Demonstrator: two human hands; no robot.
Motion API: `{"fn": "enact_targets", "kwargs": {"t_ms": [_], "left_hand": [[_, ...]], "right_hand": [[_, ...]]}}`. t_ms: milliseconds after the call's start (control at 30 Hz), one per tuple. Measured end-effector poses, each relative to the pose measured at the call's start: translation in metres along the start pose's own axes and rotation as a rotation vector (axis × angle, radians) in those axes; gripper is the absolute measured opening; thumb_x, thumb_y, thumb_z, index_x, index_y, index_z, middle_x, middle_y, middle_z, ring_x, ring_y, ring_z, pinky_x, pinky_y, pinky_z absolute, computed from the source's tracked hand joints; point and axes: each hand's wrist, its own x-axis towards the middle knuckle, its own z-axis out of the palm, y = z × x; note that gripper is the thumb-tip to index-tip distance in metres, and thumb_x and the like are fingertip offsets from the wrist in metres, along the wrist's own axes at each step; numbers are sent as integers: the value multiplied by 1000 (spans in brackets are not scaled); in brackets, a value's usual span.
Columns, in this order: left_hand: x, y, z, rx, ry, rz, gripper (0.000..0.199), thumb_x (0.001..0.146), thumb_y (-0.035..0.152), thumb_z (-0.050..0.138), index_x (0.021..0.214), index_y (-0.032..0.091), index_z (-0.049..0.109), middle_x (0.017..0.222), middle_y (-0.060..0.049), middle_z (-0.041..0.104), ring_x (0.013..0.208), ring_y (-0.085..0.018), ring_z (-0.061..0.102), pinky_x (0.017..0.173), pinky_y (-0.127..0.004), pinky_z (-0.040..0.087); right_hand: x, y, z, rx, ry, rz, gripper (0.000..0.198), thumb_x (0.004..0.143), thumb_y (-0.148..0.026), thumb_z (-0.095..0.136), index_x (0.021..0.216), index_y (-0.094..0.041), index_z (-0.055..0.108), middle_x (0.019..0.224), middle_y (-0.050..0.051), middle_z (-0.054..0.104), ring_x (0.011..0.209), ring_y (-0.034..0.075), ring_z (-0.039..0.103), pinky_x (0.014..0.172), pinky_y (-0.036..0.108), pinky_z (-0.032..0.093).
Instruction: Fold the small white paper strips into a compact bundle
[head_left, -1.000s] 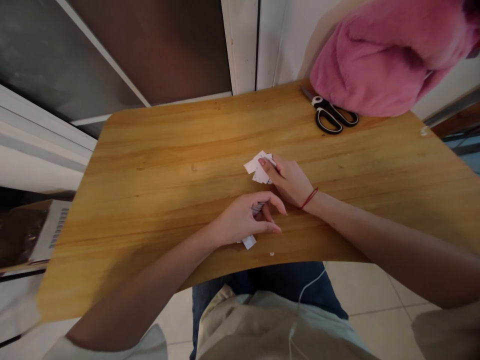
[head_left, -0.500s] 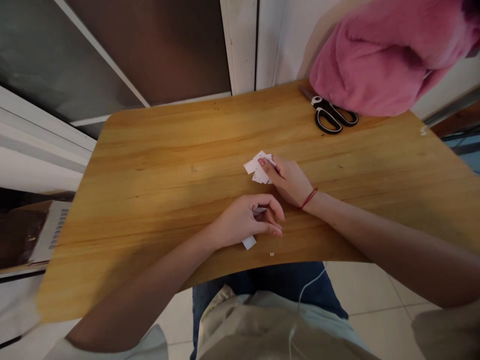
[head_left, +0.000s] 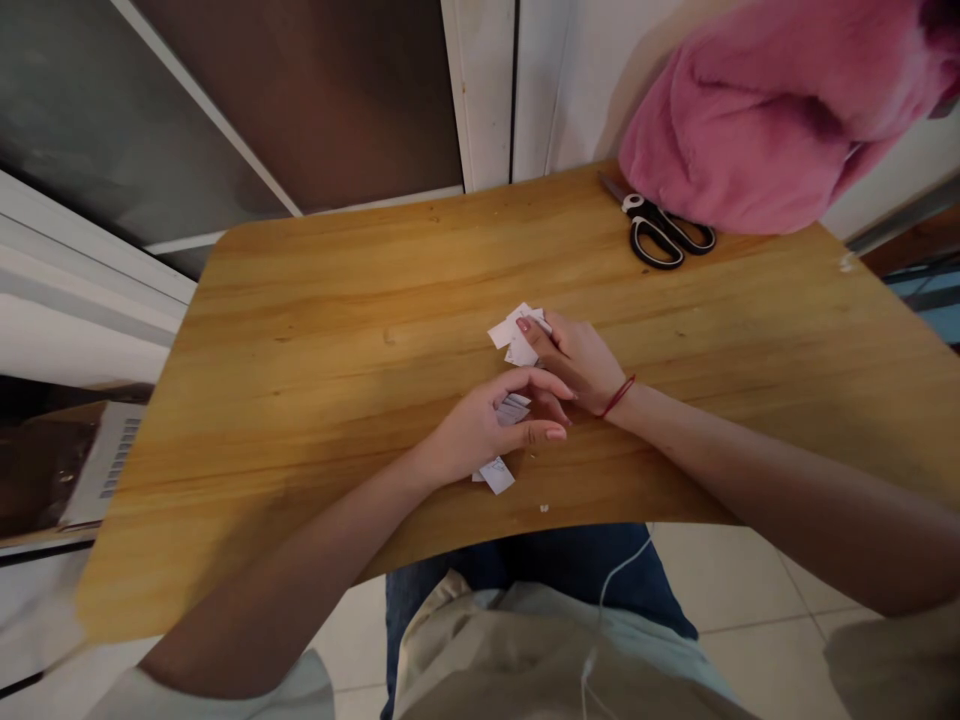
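Observation:
Several small white paper slips (head_left: 508, 332) are pinched in a fanned bunch between the thumb and fingers of my right hand (head_left: 589, 365), which wears a thin red bracelet (head_left: 617, 397). Closer to me, my left hand (head_left: 499, 425) is curved over more paper slips (head_left: 496, 474), its thumb and fingers apart. These slips show below the hand and through the gap between thumb and forefinger; the palm hides the rest. The left fingertips are close to the heel of my right hand; whether they touch it I cannot tell.
Black-handled scissors (head_left: 660, 230) lie at the back right of the wooden table (head_left: 337, 310), against a pink plush item (head_left: 750, 130). A tiny white scrap (head_left: 544, 508) lies by the front edge. A cardboard box (head_left: 82, 465) stands left of the table.
My left hand has shifted slightly away from me and toward my right hand, showing more of the slips beneath it. My right hand and its bunch have barely moved.

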Motion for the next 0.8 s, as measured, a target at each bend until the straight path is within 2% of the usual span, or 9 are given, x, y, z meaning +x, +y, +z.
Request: {"fn": "enact_targets", "kwargs": {"t_ms": [100, 167, 233, 400, 533, 700, 800], "left_hand": [[-1, -1, -3, -68, 20, -24, 30, 79, 41, 70, 98, 18, 63, 67, 3, 58, 45, -3, 38, 42, -18, 27], [-1, 1, -8, -171, 11, -24, 30, 87, 47, 59, 93, 18, 62, 55, 6, 47, 39, -3, 24, 38, -18, 17], [-2, 5, -16, -279, 17, -9, 31, 89, 47, 54, 89, 18, 62, 52, 7, 40, 40, -3, 18, 37, -17, 13], [-3, 16, -30, -402, 85, 38, 22, 85, 39, 60, 86, 17, 64, 51, 7, 34, 40, -4, 21, 36, -15, 16], [-4, 23, -30, -503, 163, 85, 14, 86, 28, 56, 81, 16, 62, 48, 7, 33, 37, -3, 22, 35, -14, 18], [-6, 29, -25, -625, 277, 181, 16, 87, 18, 47, 75, 16, 59, 49, 4, 34, 37, -4, 27, 36, -14, 22], [-5, 28, -23, -658, 299, 258, 16, 84, 19, 46, 75, 16, 58, 54, 2, 36, 42, -6, 32, 38, -15, 27]], "right_hand": [[0, 1, 1, -16, 18, -17, 40, 97, -50, 35, 70, -21, 40, 61, 0, 49, 55, 12, 41, 54, 27, 26], [-1, 0, 0, -3, 21, -47, 39, 97, -49, 35, 70, -21, 40, 60, -1, 47, 54, 12, 40, 54, 27, 27], [-3, -1, 0, 12, 3, -74, 38, 98, -47, 35, 71, -21, 42, 60, -2, 47, 55, 12, 41, 55, 26, 28], [-6, -5, -2, -69, -102, -149, 36, 99, -44, 34, 79, -19, 50, 65, 1, 54, 59, 14, 47, 57, 26, 29], [-8, -7, -2, -75, -167, -221, 37, 99, -43, 33, 84, -17, 54, 67, 3, 57, 60, 14, 50, 58, 26, 29], [-19, -17, 4, 18, -272, -331, 36, 99, -42, 34, 77, -18, 50, 61, -1, 47, 55, 11, 43, 56, 26, 26], [-28, -23, 11, 88, -321, -332, 34, 98, -41, 35, 74, -19, 45, 61, -3, 44, 53, 10, 39, 55, 26, 25]]}}
